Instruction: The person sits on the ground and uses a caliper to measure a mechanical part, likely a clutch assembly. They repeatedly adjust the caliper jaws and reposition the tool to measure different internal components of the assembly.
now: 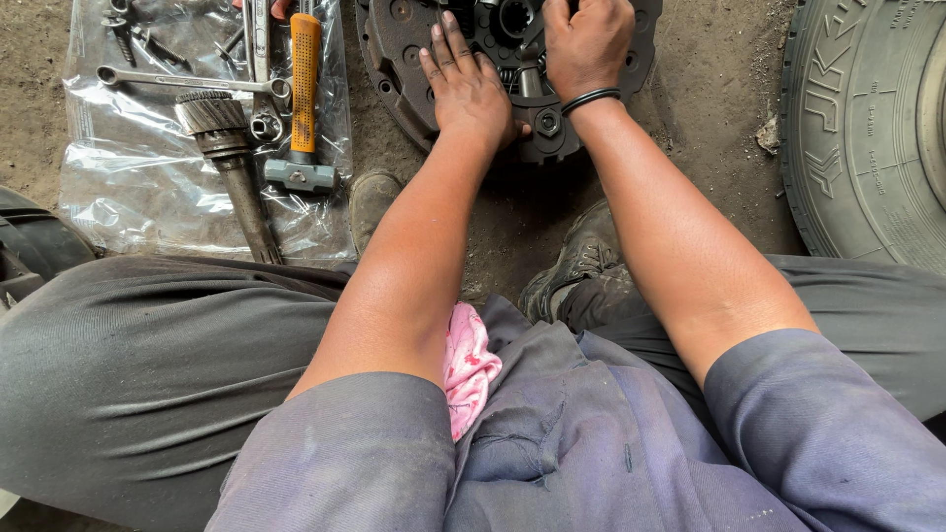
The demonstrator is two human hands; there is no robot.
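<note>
A dark round metal clutch plate lies on the dirt ground at the top middle, partly cut off by the frame edge. My left hand rests flat on its left part, fingers spread and holding nothing. My right hand, with a black band at the wrist, is closed over the plate's centre parts; what its fingers grip is hidden.
A clear plastic sheet at the upper left holds an orange-handled hammer, a long wrench, a splined metal shaft and small tools. A large tyre stands at the right. A pink cloth lies in my lap.
</note>
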